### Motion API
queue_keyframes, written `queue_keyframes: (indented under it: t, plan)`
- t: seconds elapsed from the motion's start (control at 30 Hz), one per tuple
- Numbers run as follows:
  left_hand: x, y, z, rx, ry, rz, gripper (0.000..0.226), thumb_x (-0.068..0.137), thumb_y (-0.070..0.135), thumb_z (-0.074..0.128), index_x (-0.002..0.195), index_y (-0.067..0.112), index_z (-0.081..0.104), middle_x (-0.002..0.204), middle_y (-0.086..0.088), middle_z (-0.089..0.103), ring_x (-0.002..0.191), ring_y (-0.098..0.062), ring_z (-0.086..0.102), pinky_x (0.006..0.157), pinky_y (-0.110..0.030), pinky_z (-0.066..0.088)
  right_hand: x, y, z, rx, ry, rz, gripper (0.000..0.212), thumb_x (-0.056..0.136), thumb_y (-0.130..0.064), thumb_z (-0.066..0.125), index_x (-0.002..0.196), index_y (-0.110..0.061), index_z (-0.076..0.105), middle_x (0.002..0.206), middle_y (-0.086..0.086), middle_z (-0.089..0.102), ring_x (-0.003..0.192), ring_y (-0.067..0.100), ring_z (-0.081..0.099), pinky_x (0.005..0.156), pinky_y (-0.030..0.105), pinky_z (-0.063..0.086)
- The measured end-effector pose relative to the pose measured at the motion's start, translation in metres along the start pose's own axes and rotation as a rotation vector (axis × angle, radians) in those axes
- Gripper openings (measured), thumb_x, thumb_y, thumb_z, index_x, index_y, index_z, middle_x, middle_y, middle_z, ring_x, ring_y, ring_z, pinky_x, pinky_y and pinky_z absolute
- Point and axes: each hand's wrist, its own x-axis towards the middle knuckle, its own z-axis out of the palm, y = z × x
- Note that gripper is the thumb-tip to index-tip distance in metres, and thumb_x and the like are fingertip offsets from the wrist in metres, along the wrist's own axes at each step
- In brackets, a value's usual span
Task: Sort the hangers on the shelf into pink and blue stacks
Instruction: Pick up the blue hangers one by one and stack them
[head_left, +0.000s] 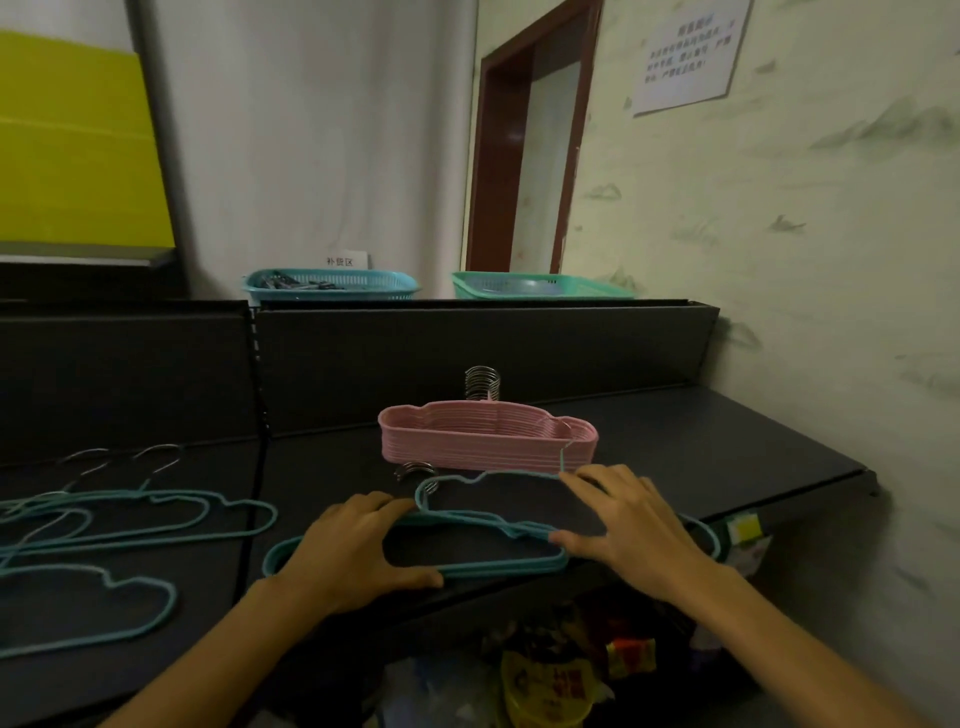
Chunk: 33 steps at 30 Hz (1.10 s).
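Head view: blue stack (483, 564) btwn left hand (353, 551) & right hand (631, 530), both touching.

matt pink hangers (488, 434), shiny metal hooks (482, 383), matt dark shelf (727, 447)

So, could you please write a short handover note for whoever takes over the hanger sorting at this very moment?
Left hand: resting on the left end of the small blue stack at the shelf's front edge, thumb at its front.
Right hand: fingers on the right end of the same stack, touching a blue hanger lying askew over it.
Done: pink stack stands neat behind, near the back panel.
Left: square up that hanger, then gather the loose blue hangers spread on the left shelf section onto the blue stack.
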Motion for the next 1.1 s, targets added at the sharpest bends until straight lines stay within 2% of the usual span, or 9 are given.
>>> queue_keyframes:
  t: [0.1, 0.2, 0.3, 0.4, 0.47, 0.53, 0.87, 1.03, 1.1]
  plan:
    - [-0.013, -0.015, -0.003, -0.042, -0.005, -0.067, 0.133, 0.034, 0.103, 0.009, 0.145, 0.034, 0.026, 0.144, 0.009, 0.037, 0.128, -0.010, 0.038, 0.104, -0.028, 0.035, 0.003, -0.012, 0.004, -0.001, -0.118, -0.047, 0.120, 0.058, -0.091, -0.007, 0.149, -0.022, 0.030, 0.147, -0.005, 0.036, 0.134, 0.014, 0.031, 0.105, 0.031, 0.027]
    - [-0.027, -0.025, -0.009, -0.087, -0.002, -0.122, 0.138, 0.029, 0.104, 0.009, 0.147, 0.033, 0.024, 0.146, 0.009, 0.037, 0.131, -0.011, 0.037, 0.104, -0.027, 0.034, 0.013, -0.031, 0.012, 0.017, -0.155, -0.110, 0.127, 0.053, -0.093, -0.013, 0.149, -0.023, 0.030, 0.148, -0.004, 0.035, 0.133, 0.014, 0.031, 0.106, 0.031, 0.027]
    - [-0.037, -0.033, -0.013, -0.121, -0.020, -0.149, 0.138, 0.029, 0.103, 0.011, 0.147, 0.034, 0.022, 0.148, 0.008, 0.035, 0.134, -0.012, 0.033, 0.106, -0.027, 0.032, 0.025, -0.058, 0.019, 0.065, -0.163, -0.170, 0.115, 0.059, -0.088, 0.000, 0.150, -0.023, 0.029, 0.149, -0.003, 0.034, 0.133, 0.014, 0.029, 0.107, 0.030, 0.025]
    - [-0.042, -0.037, -0.017, -0.171, -0.045, -0.154, 0.120, 0.043, 0.096, 0.032, 0.146, 0.037, 0.022, 0.147, 0.007, 0.036, 0.131, -0.012, 0.036, 0.105, -0.028, 0.034, 0.032, -0.081, 0.021, 0.101, -0.166, -0.212, 0.107, 0.064, -0.083, 0.010, 0.150, -0.022, 0.029, 0.149, -0.002, 0.033, 0.134, 0.013, 0.027, 0.108, 0.029, 0.024]
    - [-0.044, -0.037, -0.018, -0.163, -0.047, -0.147, 0.098, 0.064, 0.080, 0.053, 0.146, 0.037, 0.021, 0.146, 0.008, 0.036, 0.131, -0.010, 0.036, 0.106, -0.027, 0.034, 0.036, -0.091, 0.023, 0.119, -0.171, -0.224, 0.107, 0.064, -0.083, 0.011, 0.149, -0.022, 0.030, 0.149, -0.002, 0.034, 0.134, 0.013, 0.028, 0.109, 0.030, 0.025]
    - [-0.045, -0.039, -0.018, -0.159, -0.037, -0.130, 0.088, 0.073, 0.067, 0.061, 0.146, 0.037, 0.021, 0.145, 0.009, 0.036, 0.130, -0.009, 0.036, 0.106, -0.025, 0.034, 0.040, -0.097, 0.025, 0.131, -0.168, -0.230, 0.107, 0.063, -0.083, 0.011, 0.148, -0.021, 0.032, 0.148, -0.002, 0.035, 0.134, 0.014, 0.029, 0.108, 0.031, 0.026]
    - [-0.033, -0.050, -0.017, -0.200, -0.109, -0.050, 0.105, 0.048, 0.087, 0.037, 0.141, 0.039, 0.032, 0.133, 0.014, 0.045, 0.117, -0.003, 0.044, 0.099, -0.022, 0.040, 0.050, -0.102, 0.030, 0.276, -0.263, -0.185, 0.102, 0.065, -0.085, 0.025, 0.146, -0.025, 0.036, 0.146, -0.005, 0.036, 0.131, 0.010, 0.030, 0.109, 0.030, 0.029]
    - [-0.024, -0.052, -0.022, -0.142, -0.183, -0.022, 0.089, 0.063, 0.079, 0.053, 0.139, 0.033, 0.040, 0.132, 0.012, 0.047, 0.116, -0.004, 0.044, 0.099, -0.021, 0.039, 0.053, -0.094, 0.019, 0.272, -0.383, -0.193, 0.088, 0.073, -0.075, 0.057, 0.146, -0.032, 0.033, 0.147, -0.006, 0.032, 0.131, 0.012, 0.030, 0.109, 0.035, 0.031]
    - [-0.021, -0.053, -0.027, -0.114, -0.219, -0.011, 0.096, 0.057, 0.084, 0.046, 0.136, 0.030, 0.045, 0.129, 0.010, 0.049, 0.115, -0.005, 0.045, 0.099, -0.023, 0.040, 0.052, -0.085, 0.010, 0.225, -0.439, -0.180, 0.086, 0.073, -0.071, 0.062, 0.144, -0.031, 0.036, 0.143, -0.006, 0.036, 0.128, 0.012, 0.034, 0.105, 0.034, 0.035]
